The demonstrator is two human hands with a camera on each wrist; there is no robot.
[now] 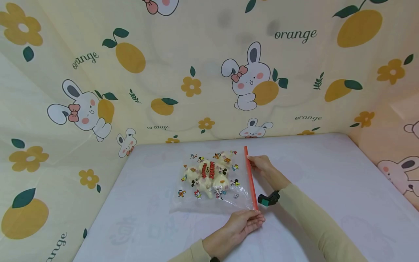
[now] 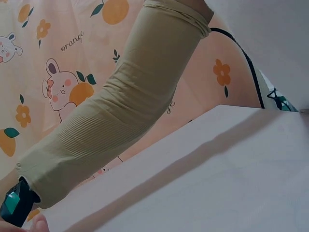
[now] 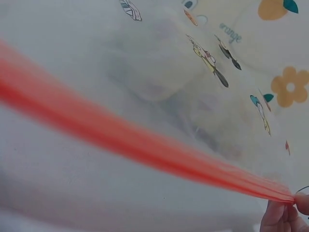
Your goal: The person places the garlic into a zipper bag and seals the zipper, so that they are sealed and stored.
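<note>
A clear zip bag (image 1: 209,203) with a red zip edge (image 1: 251,178) and small cartoon prints lies on the table. Inside it are several pale cream, rounded pieces (image 1: 221,182); their exact kind is hard to tell through the plastic. My left hand (image 1: 239,226) pinches the near end of the red edge. At the far end, my right hand (image 1: 262,166) holds the same edge between thumb and fingers. The right wrist view shows the red strip (image 3: 145,147) stretching toward my right fingers (image 3: 277,217). Only a fingertip (image 2: 39,224) shows low in the left wrist view.
The white table (image 1: 147,189) runs back to a cloth backdrop (image 1: 203,54) printed with rabbits and oranges. A black wrist camera (image 1: 269,198) sits on my right wrist. My right sleeve (image 2: 111,111) crosses the left wrist view above the table.
</note>
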